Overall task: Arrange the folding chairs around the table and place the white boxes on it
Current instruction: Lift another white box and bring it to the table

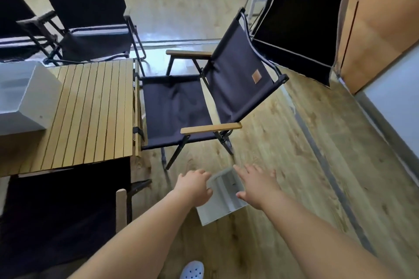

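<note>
Nearest, both forearms stretched forward and down. Left hand (195, 186) at the left rim of the white box (223, 199), fingers bent over the edge; cannot tell whether that grip is clamped or only touching. Right hand (257, 184) at the right rim, fingers straight and spread, grip apart. White box down on the floor (283, 142), squarely between the hands, long side running away from the body, neither hand nearer. Probably a two-handed lift next, then a swing up and leftward. Further left, the counter (90, 115), a second white box (25, 97) on it; beyond, a folding chair (181, 106) against its end.
</note>
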